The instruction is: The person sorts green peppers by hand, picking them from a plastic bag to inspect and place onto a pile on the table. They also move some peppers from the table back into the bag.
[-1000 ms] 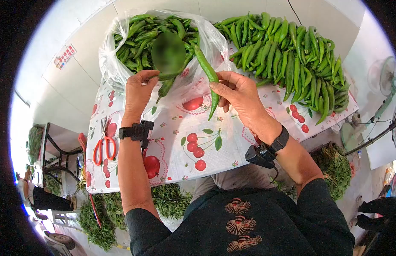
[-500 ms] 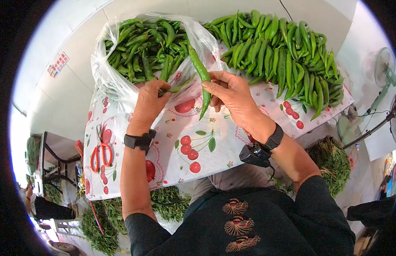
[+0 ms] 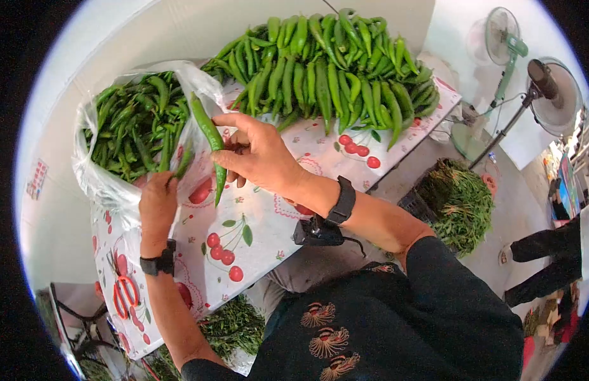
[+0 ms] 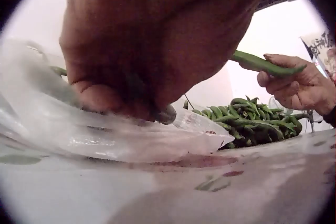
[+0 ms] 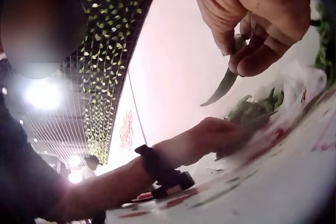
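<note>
My right hand (image 3: 263, 155) pinches a long green chili pepper (image 3: 209, 130) between thumb and fingers, its tip hanging toward the tablecloth. In the right wrist view that pepper (image 5: 223, 88) points down from the fingertips. At the near rim of the clear plastic bag (image 3: 91, 181), my left hand (image 3: 158, 203) holds another green pepper (image 3: 184, 164), partly hidden by the fingers. Its blunt end (image 4: 167, 115) shows below the knuckles in the left wrist view. Many loose green peppers (image 3: 126, 127) fill the bag.
A neat stacked pile of green peppers (image 3: 320, 82) lies along the table's back. Orange-handled scissors (image 3: 125, 296) lie at the left on the cherry-print tablecloth (image 3: 256, 216). Cut greenery (image 3: 460, 203) fills a basket on the floor at right, near standing fans (image 3: 503, 38).
The head view has turned right, shifting the table leftward in the picture. My left hand has moved in from the bag's front to its near rim, while my right still holds its pepper.
</note>
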The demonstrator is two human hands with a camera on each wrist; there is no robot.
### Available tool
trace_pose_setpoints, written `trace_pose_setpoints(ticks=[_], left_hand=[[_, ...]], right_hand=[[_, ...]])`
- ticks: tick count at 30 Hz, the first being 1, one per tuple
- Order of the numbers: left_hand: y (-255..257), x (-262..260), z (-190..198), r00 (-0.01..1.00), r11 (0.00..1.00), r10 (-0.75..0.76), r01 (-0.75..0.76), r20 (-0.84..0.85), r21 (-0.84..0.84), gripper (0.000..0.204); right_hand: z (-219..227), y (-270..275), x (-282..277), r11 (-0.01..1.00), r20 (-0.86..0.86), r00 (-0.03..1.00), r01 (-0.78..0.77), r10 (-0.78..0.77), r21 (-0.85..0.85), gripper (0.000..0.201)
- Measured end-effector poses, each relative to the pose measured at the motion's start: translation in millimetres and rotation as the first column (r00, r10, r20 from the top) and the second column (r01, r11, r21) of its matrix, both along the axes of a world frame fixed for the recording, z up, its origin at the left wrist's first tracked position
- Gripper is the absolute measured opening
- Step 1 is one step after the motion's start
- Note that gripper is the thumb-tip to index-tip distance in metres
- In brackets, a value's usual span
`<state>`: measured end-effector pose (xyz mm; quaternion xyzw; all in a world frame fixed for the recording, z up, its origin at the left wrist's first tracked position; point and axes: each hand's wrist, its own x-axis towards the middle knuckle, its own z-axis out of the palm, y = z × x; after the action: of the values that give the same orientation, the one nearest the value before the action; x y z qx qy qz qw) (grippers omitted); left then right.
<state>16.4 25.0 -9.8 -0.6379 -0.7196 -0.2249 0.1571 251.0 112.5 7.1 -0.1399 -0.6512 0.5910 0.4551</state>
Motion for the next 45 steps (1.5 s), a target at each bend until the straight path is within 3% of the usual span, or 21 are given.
trace_pose_setpoints(ticks=[2,4,6,8,10,11,13,17,21,24,28,30,31,33,34,36,38,40,44,45], left_hand=[[2,-10,0,0.992,0.994,-0.084,0.077,0.093,0.075,0.019],[1,-7,4,0.985,0.997,-0.056,0.045,0.161,0.067,0.020],[5,-12,2,0.981,0.997,-0.064,0.055,0.184,0.056,0.021],[4,-8,-2,0.976,0.998,-0.063,0.057,0.210,0.034,0.021],[3,-3,5,0.984,0.990,-0.114,0.101,0.139,0.097,0.021],[3,-1,7,0.981,0.998,-0.052,0.043,0.186,0.051,0.021],[4,-1,9,0.973,0.996,-0.065,0.050,0.220,0.074,0.021],[7,-12,-3,0.972,0.994,-0.090,0.073,0.218,0.084,0.023],[7,-8,-3,0.960,0.988,-0.123,0.096,0.253,0.117,0.026],[3,7,8,0.932,0.998,-0.064,0.049,0.356,0.049,0.021],[3,12,10,0.925,0.997,-0.076,0.067,0.372,0.037,0.020],[3,12,9,0.932,0.993,-0.115,0.104,0.344,0.049,0.020],[2,11,8,0.931,0.994,-0.111,0.101,0.346,0.047,0.020],[5,11,5,0.935,0.976,-0.210,0.183,0.287,0.118,0.019],[8,10,0,0.935,0.977,-0.204,0.177,0.290,0.119,0.019],[9,1,-6,0.918,0.966,-0.251,0.217,0.308,0.141,0.019],[5,10,4,0.889,0.979,-0.205,0.190,0.409,0.077,0.022],[2,18,9,0.875,0.981,-0.196,0.174,0.444,0.089,0.024],[2,21,9,0.838,0.979,-0.204,0.161,0.506,0.128,0.025],[4,18,6,0.851,0.970,-0.238,0.186,0.468,0.156,0.024]], right_hand=[[7,-1,18,0.998,0.013,1.000,0.025,-0.025,0.061,0.048],[12,-1,38,0.992,0.045,0.997,0.055,-0.060,0.114,0.047],[16,4,59,0.986,0.073,0.990,0.107,-0.117,0.131,0.048],[23,8,82,0.993,0.077,0.990,0.112,-0.115,0.047,0.049],[24,12,105,0.985,0.054,0.985,0.159,-0.163,0.061,0.050],[28,14,117,0.972,0.076,0.972,0.214,-0.221,0.092,0.050],[34,18,144,0.954,0.092,0.954,0.274,-0.285,0.120,0.050],[38,41,197,0.830,0.123,0.822,0.542,-0.556,0.129,0.046],[32,55,231,0.782,0.184,0.764,0.620,-0.619,0.061,0.042],[19,68,237,0.796,0.322,0.732,0.588,-0.600,0.144,0.037],[17,72,230,0.802,0.403,0.698,0.560,-0.592,0.208,0.034],[22,72,226,0.744,0.477,0.580,0.590,-0.661,0.314,0.035],[23,73,224,0.747,0.480,0.581,0.587,-0.658,0.313,0.035],[26,77,222,0.695,0.532,0.462,0.586,-0.709,0.417,0.036],[25,81,222,0.698,0.534,0.465,0.580,-0.707,0.419,0.036],[17,93,222,0.556,0.403,0.388,0.490,-0.829,0.671,0.038],[16,97,219,0.558,0.412,0.383,0.476,-0.827,0.679,0.041],[18,92,214,0.521,0.419,0.311,0.480,-0.853,0.706,0.039],[6,96,214,0.518,0.394,0.342,0.464,-0.853,0.719,0.036],[3,97,212,0.448,0.322,0.329,0.458,-0.888,0.768,0.036]])
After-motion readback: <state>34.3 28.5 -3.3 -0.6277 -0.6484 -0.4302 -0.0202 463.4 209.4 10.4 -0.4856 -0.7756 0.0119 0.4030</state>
